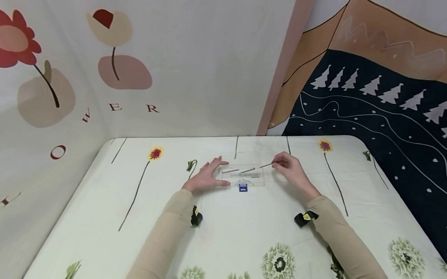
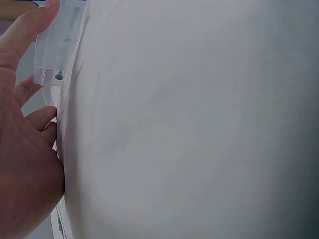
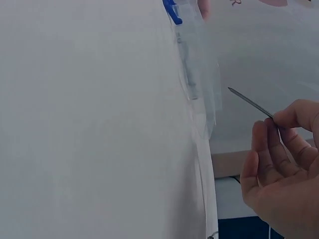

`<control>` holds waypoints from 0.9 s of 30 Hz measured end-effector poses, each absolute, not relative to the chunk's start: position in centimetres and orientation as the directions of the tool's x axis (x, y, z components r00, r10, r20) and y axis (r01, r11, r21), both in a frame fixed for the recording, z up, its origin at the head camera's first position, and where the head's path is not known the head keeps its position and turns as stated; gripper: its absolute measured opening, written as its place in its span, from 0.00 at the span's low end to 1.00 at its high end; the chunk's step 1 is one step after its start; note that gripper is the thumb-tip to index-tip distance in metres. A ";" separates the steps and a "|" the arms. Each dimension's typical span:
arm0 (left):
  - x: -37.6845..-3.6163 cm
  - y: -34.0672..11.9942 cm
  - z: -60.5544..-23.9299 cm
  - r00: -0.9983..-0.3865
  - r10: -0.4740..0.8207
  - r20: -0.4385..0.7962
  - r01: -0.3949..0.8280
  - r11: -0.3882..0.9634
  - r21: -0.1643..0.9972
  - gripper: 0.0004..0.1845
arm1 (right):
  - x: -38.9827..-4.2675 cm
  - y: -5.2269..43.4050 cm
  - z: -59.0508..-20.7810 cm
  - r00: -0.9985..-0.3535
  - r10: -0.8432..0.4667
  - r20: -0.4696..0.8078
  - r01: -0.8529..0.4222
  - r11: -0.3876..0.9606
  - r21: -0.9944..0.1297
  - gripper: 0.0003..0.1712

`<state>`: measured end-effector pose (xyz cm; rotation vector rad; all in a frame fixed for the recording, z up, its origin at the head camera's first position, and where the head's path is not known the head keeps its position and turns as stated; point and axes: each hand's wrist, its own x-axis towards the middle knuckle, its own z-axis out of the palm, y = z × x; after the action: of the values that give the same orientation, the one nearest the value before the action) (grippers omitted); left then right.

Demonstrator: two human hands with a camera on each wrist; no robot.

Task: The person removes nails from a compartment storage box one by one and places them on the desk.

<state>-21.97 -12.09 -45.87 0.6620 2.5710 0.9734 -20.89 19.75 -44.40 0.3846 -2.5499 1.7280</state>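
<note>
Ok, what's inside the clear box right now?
In the clear box, two thin metal pins lie side by side. The right hand pinches a third pin over it. The left hand hides its left edge.

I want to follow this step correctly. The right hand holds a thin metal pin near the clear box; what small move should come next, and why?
Probably lower the pin into the clear box beside the two pins already lying there. The right hand pinches it just over the box's right edge, tip pointing inward, while the left hand steadies the box.
</note>
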 end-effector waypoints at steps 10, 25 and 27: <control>-21.9 -12.0 -45.9 -0.846 0.521 -0.112 0.316 0.660 0.682 0.42 | -20.9 21.7 -44.0 -0.975 -0.134 0.177 -0.208 0.271 -0.940 0.09; -21.9 -12.0 -45.8 -0.849 0.518 -0.106 0.318 0.660 0.681 0.41 | -20.6 25.0 -44.2 -0.980 -0.044 0.193 -0.197 0.311 -0.930 0.11; -21.9 -12.0 -45.9 -0.848 0.520 -0.103 0.320 0.656 0.683 0.41 | -20.4 25.5 -44.2 -0.978 -0.047 0.205 -0.210 0.313 -0.926 0.12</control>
<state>-21.92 -12.01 -45.94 0.6729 2.5861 0.9855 -20.43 25.51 -44.19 0.2390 -2.4287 1.7470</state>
